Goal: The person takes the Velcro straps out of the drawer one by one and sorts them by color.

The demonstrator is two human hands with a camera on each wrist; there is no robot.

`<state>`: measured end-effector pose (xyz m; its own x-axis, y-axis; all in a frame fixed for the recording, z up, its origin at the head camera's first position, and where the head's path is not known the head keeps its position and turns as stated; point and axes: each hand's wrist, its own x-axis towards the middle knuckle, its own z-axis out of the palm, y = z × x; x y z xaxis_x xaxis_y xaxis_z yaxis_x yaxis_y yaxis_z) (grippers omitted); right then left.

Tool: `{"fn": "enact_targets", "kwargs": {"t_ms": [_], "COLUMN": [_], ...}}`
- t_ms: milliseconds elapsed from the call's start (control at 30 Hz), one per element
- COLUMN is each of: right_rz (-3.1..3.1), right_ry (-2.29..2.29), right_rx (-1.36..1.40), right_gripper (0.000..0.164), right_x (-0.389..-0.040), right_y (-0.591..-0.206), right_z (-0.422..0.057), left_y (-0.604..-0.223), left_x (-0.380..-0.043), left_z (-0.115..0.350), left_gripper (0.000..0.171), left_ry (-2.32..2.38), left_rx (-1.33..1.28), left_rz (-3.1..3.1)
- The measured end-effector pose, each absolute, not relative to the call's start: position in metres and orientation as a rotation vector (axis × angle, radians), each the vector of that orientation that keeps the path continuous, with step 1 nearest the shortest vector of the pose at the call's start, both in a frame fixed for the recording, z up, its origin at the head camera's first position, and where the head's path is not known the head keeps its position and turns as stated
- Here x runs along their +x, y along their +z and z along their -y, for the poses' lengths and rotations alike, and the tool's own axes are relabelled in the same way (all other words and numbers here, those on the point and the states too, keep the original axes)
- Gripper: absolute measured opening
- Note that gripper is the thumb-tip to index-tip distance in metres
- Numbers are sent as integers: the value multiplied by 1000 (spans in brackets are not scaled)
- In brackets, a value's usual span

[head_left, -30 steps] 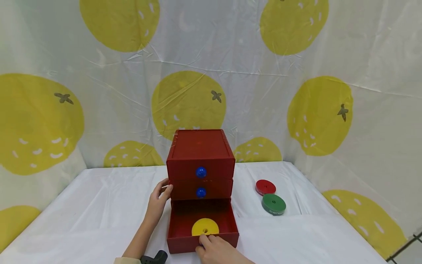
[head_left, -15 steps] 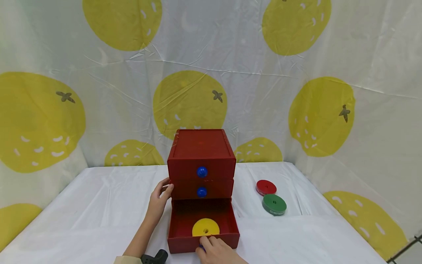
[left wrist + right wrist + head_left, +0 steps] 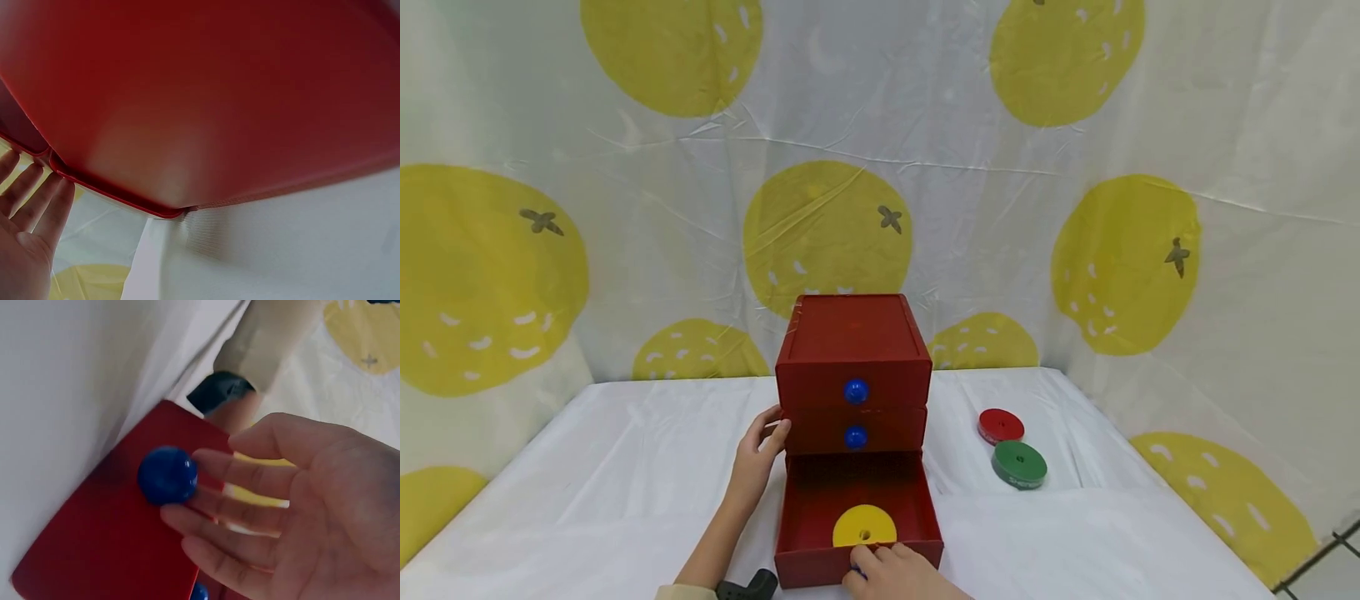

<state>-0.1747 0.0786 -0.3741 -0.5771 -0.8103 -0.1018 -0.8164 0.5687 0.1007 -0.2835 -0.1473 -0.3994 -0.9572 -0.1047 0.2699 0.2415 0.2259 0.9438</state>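
A red cabinet (image 3: 852, 329) with blue knobs stands upright on the white-covered table. Its bottom drawer (image 3: 812, 568) is pulled out, and a yellow disc (image 3: 865, 523) with a small centre hole lies inside by the front wall. My left hand (image 3: 756, 462) rests its fingertips against the cabinet's left side; the left wrist view shows those fingers (image 3: 55, 212) nearly straight. At the drawer front is my right hand (image 3: 895, 573). In the right wrist view its fingers (image 3: 219, 531) are extended at the blue knob (image 3: 167, 475), with the thumb apart from it.
Right of the cabinet lie a red disc (image 3: 1001, 424) and a green disc (image 3: 1018, 463), close together. Two shut drawers sit above the pulled-out one, with an upper knob (image 3: 856, 392) and a middle knob (image 3: 855, 437). A fruit-patterned curtain (image 3: 977, 217) hangs behind the table.
The bottom drawer has come slightly further out towards me, with the yellow disc in it and my right hand at its front. My left hand has stayed at the cabinet's side.
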Motion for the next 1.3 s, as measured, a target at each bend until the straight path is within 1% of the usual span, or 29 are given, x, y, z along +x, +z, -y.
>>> {"fn": "enact_targets", "kwargs": {"t_ms": [100, 267, 333, 500, 600, 733, 933, 1067, 1300], "right_rz": [-2701, -2709, -2746, -2854, -2871, -2812, -2721, -2668, -2606], "right_ry": [88, -102, -167, -241, -267, -315, -441, -493, -477], "right_rx": [-1438, -1504, -1575, -1738, -1746, -1692, -1458, -1381, -1199], "right_gripper": [32, 21, 19, 19, 21, 24, 23, 22, 36], "right_x": [-180, -188, -193, -207, -215, -224, -234, -241, -248], "right_y": [-364, -354, -352, -353, -356, -358, -359, -366, -378], "right_z": [-82, -88, -91, -97, -100, -103, -106, -108, -111], "left_y": [-401, -403, -403, -402, -402, -401, -399, -400, -403], "left_x": [-283, -283, -283, -285, -285, -286, -287, -287, -288], "left_z": [148, 148, 148, 149, 149, 150, 151, 151, 150], "left_gripper": [46, 46, 46, 46, 45, 46, 46, 46, 46], "left_ry": [-1790, -1776, -1766, -1769, -1782, -1793, -1800, -1807, -1810], "left_rx": [-128, -103, -104, -120, -115, -114, -134, -132, -119], "left_rz": [2228, 2236, 2228, 2217, 2219, 2221, 2215, 2213, 2217]}}
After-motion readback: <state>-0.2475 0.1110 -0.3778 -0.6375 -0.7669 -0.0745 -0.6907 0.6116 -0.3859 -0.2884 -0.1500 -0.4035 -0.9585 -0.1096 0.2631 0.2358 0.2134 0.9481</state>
